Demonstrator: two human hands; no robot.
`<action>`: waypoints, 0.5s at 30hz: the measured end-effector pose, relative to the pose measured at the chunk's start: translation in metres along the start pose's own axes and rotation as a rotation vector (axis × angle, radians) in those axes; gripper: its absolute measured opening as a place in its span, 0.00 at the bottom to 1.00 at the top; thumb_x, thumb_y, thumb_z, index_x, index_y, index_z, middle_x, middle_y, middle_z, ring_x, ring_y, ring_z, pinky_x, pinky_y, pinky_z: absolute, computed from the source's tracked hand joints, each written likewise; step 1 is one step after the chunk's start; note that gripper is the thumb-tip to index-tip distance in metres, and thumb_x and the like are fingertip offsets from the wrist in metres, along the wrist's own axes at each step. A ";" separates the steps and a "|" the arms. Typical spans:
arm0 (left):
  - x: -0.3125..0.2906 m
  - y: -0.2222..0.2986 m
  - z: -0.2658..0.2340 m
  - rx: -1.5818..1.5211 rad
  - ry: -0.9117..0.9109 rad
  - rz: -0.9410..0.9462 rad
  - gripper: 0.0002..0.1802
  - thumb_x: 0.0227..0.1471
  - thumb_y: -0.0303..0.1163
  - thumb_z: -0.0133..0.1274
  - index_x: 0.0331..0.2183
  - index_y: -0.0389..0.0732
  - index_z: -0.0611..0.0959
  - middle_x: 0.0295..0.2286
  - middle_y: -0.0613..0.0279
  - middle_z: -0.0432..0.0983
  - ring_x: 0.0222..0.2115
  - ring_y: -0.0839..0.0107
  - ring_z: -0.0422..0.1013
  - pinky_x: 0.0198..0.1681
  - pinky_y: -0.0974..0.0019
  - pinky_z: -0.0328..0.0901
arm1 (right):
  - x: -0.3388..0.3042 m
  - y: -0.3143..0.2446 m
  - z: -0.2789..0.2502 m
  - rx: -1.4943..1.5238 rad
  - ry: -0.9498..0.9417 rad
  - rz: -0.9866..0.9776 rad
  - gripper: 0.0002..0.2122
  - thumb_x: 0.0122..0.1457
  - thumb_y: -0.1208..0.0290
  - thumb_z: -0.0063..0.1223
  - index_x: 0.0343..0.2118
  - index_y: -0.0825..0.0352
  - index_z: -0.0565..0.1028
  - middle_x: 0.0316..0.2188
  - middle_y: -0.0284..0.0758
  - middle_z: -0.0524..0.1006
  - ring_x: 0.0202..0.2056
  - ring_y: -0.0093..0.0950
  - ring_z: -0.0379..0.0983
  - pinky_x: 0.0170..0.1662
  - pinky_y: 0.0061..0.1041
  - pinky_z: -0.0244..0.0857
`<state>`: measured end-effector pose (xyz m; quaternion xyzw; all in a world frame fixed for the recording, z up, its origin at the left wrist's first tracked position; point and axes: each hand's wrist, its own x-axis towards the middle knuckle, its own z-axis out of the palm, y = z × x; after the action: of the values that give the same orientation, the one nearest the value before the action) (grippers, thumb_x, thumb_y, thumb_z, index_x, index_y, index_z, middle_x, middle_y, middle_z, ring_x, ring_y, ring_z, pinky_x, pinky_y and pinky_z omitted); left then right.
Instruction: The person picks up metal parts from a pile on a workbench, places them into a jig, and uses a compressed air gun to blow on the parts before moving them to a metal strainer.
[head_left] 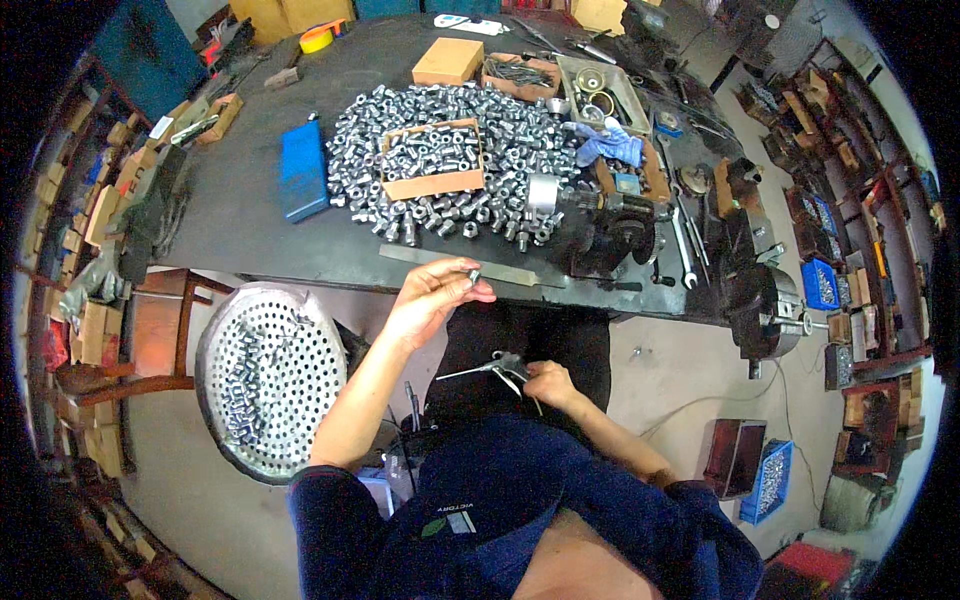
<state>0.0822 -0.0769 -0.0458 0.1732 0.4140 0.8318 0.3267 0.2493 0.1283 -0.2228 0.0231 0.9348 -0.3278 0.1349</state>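
My left hand [432, 298] is raised just in front of the bench edge, fingertips pinched on a small metal fitting [474, 276]. Lower and to the right, over my lap, my right hand [552, 386] is wrapped round a silver air blow gun [509, 365]. Its thin nozzle points left, and it stays apart from the fitting. Beyond my left hand, a big heap of metal fittings [355, 140] covers the middle of the bench. In the heap sits an open cardboard box [437, 184] filled with more of them.
A blue box [303, 172] lies left of the heap. A steel ruler-like strip [457, 265] lies along the front edge. To the right are a black clamping fixture [622, 232] and wrenches [684, 245]. A round perforated metal tray [300, 390] holding fittings is at lower left.
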 end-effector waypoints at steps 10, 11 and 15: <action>-0.025 -0.008 -0.012 -0.111 0.079 -0.029 0.12 0.47 0.34 0.47 0.31 0.35 0.72 0.26 0.49 0.73 0.29 0.59 0.71 0.39 0.61 0.63 | -0.012 -0.026 -0.033 0.882 -0.245 0.257 0.11 0.39 0.74 0.43 0.26 0.72 0.73 0.14 0.30 0.67 0.17 0.20 0.62 0.20 0.21 0.55; -0.027 -0.009 -0.012 -0.118 0.090 -0.046 0.12 0.48 0.35 0.46 0.31 0.35 0.72 0.26 0.49 0.73 0.29 0.58 0.71 0.40 0.61 0.63 | -0.021 -0.045 -0.054 0.928 -0.236 0.277 0.12 0.39 0.74 0.43 0.28 0.74 0.73 0.15 0.30 0.68 0.17 0.19 0.61 0.20 0.21 0.55; -0.031 -0.016 -0.014 -0.053 0.159 -0.097 0.15 0.49 0.38 0.43 0.30 0.35 0.72 0.27 0.47 0.73 0.31 0.58 0.71 0.41 0.60 0.62 | -0.053 -0.044 -0.116 0.921 -0.016 0.154 0.23 0.37 0.73 0.48 0.42 0.72 0.66 0.19 0.35 0.71 0.17 0.18 0.64 0.19 0.15 0.58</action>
<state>0.1038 -0.0991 -0.0674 0.0775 0.4246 0.8367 0.3371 0.2665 0.1682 -0.0948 0.1474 0.6865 -0.6978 0.1417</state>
